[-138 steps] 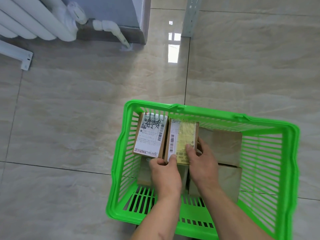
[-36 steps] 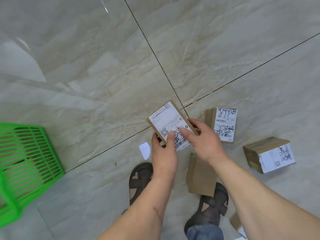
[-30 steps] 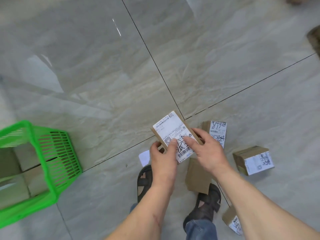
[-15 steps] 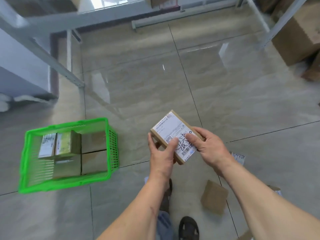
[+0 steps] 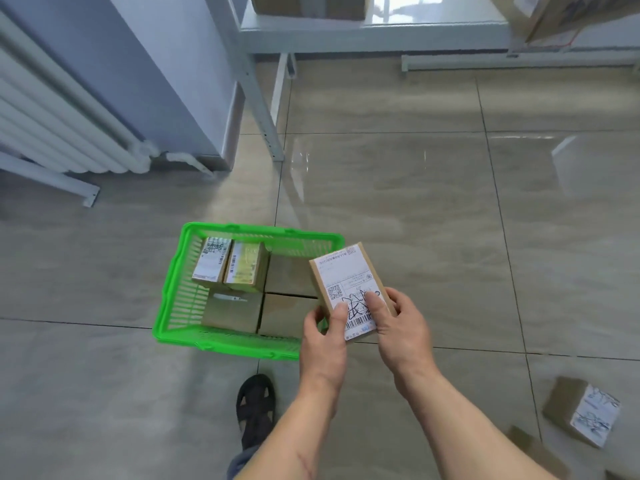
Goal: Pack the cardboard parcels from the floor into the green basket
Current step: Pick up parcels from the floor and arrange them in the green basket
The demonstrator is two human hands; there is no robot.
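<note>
White radiator [image 5: 52, 133] left by blue-grey wall [image 5: 156, 64]; grey metal shelving [image 5: 374, 29] beyond; black sandal [image 5: 255, 408] on tiled floor [image 5: 415, 202].

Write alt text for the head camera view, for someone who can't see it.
Both hands, left hand and right hand, hold a labelled cardboard parcel above the near right corner of a green basket on a tiled floor. The basket already holds several parcels. Another parcel lies on the floor at lower right.

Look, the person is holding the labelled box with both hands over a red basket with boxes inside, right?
Not quite: the basket is green, not red, as the head view shows. The left hand and right hand do hold the labelled parcel, and parcels sit inside.
</note>
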